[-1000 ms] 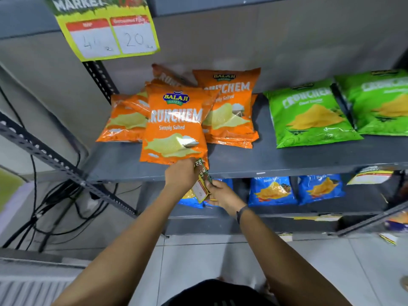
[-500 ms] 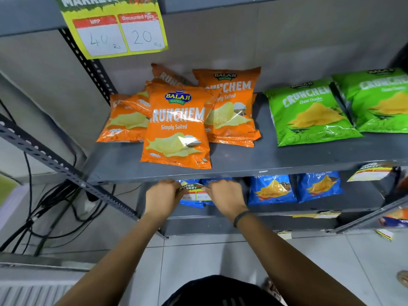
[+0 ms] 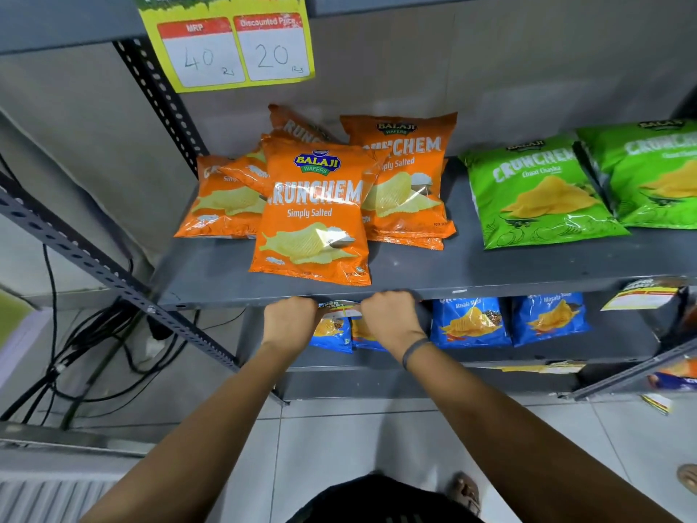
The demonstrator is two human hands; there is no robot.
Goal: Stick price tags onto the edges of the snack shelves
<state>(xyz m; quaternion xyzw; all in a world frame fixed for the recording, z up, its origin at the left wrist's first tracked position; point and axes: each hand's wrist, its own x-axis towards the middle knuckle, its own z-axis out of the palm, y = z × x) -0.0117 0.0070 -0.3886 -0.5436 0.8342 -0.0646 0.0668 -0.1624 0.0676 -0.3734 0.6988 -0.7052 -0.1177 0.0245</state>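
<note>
Tag place: the tag (image 3: 339, 308) is at the front edge of the middle shelf (image 3: 490, 286), centre of the frame, just under the front orange bag (image 3: 311, 217).
Tag direction: its long axis runs left to right, along the shelf edge. The printed top band is up, the rest hangs down in front of the blue bags (image 3: 467, 320).
Left hand: the left hand (image 3: 289, 320) is closed on the left end of the tag, knuckles toward the camera. The fingertips are hidden.
Right hand: the right hand (image 3: 388, 315) is closed on the right end and touches the shelf edge. A dark band is on this wrist.
Handling: I judge the tag is thin printed paper, very light and soft. It will bend and crease easily, and the sticky part can catch too early.
Where to hold: best at the two short ends, as now, so the top band stays flat and level while it is pressed on the edge.
Other tags: one tag (image 3: 226, 43) hangs from the top shelf, upper left; another (image 3: 637, 296) hangs on the same edge, far right.
</note>
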